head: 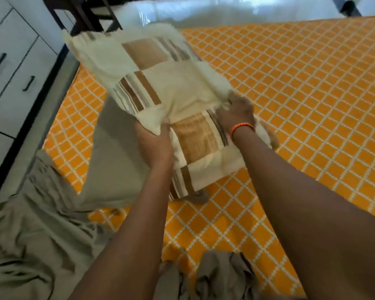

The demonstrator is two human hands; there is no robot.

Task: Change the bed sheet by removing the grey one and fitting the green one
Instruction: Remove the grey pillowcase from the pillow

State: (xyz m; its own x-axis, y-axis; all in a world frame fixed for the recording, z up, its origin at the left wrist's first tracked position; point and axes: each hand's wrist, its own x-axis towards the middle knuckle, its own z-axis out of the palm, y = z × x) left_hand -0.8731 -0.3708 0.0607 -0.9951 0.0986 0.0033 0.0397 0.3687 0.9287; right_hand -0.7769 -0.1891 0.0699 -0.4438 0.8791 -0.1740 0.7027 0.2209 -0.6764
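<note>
With the left hand (155, 146) and right hand (236, 115) both gripping the patchwork pillow (167, 83) above the bare orange mattress (301, 94), it could drop onto the grey sheet (37, 224) bunched at the bedside, pinning it.

Both forearms are bare, without sleeves. A thin orange band (243, 127) circles the wrist of the right arm.

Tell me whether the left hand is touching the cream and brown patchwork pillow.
Touching. The head view shows the left hand gripping the cream and brown patchwork pillow at its near edge, fingers curled into the fabric.
</note>
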